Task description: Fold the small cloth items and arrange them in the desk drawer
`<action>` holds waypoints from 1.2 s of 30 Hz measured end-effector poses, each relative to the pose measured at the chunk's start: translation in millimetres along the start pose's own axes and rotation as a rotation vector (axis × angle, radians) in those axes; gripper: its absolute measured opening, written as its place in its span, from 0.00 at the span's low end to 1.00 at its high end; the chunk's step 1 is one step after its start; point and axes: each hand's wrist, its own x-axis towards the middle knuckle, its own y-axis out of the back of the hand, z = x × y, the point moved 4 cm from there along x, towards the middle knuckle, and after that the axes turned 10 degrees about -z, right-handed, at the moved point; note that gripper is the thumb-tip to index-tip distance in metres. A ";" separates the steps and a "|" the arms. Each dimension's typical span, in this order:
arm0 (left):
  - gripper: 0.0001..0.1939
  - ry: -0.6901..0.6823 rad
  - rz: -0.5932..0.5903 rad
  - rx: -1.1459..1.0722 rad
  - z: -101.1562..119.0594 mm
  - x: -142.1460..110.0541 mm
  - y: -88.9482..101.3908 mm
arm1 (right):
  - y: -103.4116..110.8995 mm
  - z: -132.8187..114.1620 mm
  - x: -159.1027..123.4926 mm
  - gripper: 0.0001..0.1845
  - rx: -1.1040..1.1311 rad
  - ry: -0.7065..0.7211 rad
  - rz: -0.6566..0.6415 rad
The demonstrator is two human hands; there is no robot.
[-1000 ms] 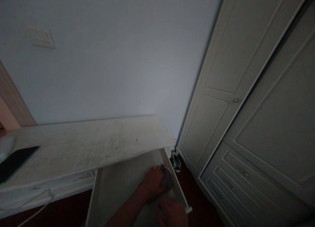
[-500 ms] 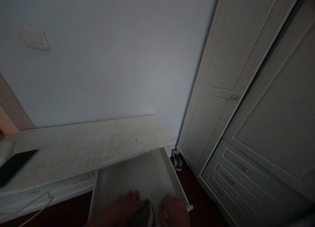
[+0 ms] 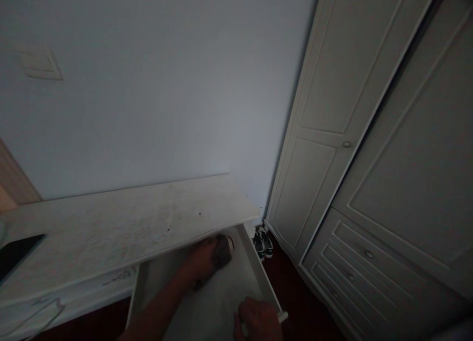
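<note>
Left hand (image 3: 203, 260) gripping dark cloth (image 3: 222, 252), bunched, inside the open drawer (image 3: 263, 278) near its back. Right hand (image 3: 258, 319) curled by the drawer front; can't tell if it grips anything. Cloth is probably light, limp, unbreakable; best held by the bunched middle. Table (image 3: 148, 218) behind, shoes (image 3: 263, 243) on floor beside.

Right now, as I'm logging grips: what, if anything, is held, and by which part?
The left hand holds a dark grey item by its left side, pale-edged end showing. Whether the curled right hand holds anything cannot be told.
</note>
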 end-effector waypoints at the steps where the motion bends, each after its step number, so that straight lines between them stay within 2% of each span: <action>1: 0.31 -0.001 0.033 0.016 13.4 5.6 -0.7 | 0.6 -1.1 0.9 0.07 0.005 0.003 0.005; 3: 0.33 -0.048 0.045 0.067 41.3 12.1 -9.2 | 2.7 -2.9 2.2 0.06 0.017 0.027 -0.022; 6: 0.34 -0.193 -0.037 0.093 76.7 8.7 -36.0 | 9.0 -2.7 2.5 0.04 0.036 0.017 -0.025; 8: 0.30 -0.289 -0.121 0.072 90.0 -1.5 -55.8 | 13.5 -1.8 2.8 0.04 0.045 -0.010 -0.024; 10: 0.26 -0.353 -0.185 0.035 92.4 -16.7 -70.7 | 17.0 -2.4 4.1 0.01 0.060 -0.009 -0.071; 12: 0.26 -0.359 -0.206 -0.015 82.5 -35.2 -78.0 | 20.3 -3.7 5.7 0.01 0.085 0.001 -0.130; 15: 0.30 -0.271 -0.246 -0.059 48.0 -66.6 -81.0 | 24.4 -4.6 7.3 0.02 0.103 -0.019 -0.165; 19: 0.45 -0.057 -0.376 -0.028 -11.1 -104.5 -83.5 | 23.6 -5.5 8.1 0.06 0.098 -0.037 -0.148; 22: 0.44 0.094 -0.349 0.041 -40.1 -116.0 -81.2 | 22.4 -6.1 9.0 0.07 0.106 -0.031 -0.121; 25: 0.39 0.112 -0.222 0.078 -45.2 -107.2 -72.4 | 24.4 -6.2 10.6 0.08 0.127 -0.029 -0.110; 28: 0.36 0.073 -0.094 0.071 -34.3 -83.6 -56.2 | 27.5 -6.9 12.6 0.09 0.136 -0.028 -0.139; 30: 0.35 0.093 -0.030 0.046 -23.8 -64.9 -44.0 | 28.1 -7.1 13.8 0.09 0.125 -0.041 -0.180; 33: 0.38 0.097 0.011 0.004 -3.9 -42.2 -35.1 | 27.7 -6.9 15.0 0.09 0.108 -0.068 -0.248; 36: 0.39 -0.004 0.013 -0.009 17.7 -34.6 -42.3 | 28.6 -7.6 16.9 0.10 0.101 -0.059 -0.302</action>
